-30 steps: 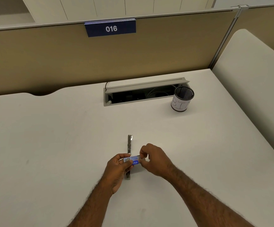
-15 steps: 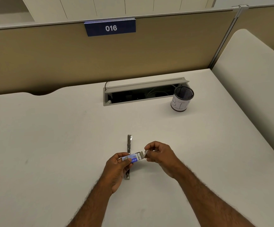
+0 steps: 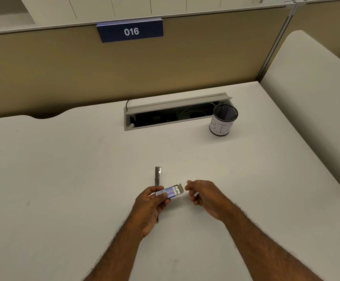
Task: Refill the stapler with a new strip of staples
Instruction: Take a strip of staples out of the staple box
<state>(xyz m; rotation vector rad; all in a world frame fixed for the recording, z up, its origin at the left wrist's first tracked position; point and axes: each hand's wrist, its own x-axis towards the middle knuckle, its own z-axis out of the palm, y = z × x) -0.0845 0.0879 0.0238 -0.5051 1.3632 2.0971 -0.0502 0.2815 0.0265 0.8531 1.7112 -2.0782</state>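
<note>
My left hand (image 3: 151, 201) holds a small blue staple box (image 3: 170, 192) just above the table. The box's right end is open, its flap is up, and staples show inside. My right hand (image 3: 204, 196) is a short way to the right of the box with its fingers curled. A small pale piece, apparently a strip of staples (image 3: 195, 194), is pinched in them and is mostly hidden. The metal stapler (image 3: 158, 175) lies folded open flat on the white desk (image 3: 63, 179), pointing away from me. My left hand covers its middle.
A black mesh cup (image 3: 223, 120) with a white label stands at the back right, next to an open cable tray (image 3: 177, 114) set into the desk. A tan divider with a blue "016" sign (image 3: 130, 31) closes the back. A white side panel (image 3: 311, 110) rises on the right.
My right hand opened the end of the box and has drawn back to the right, away from it. My left hand keeps holding the box over the stapler.
</note>
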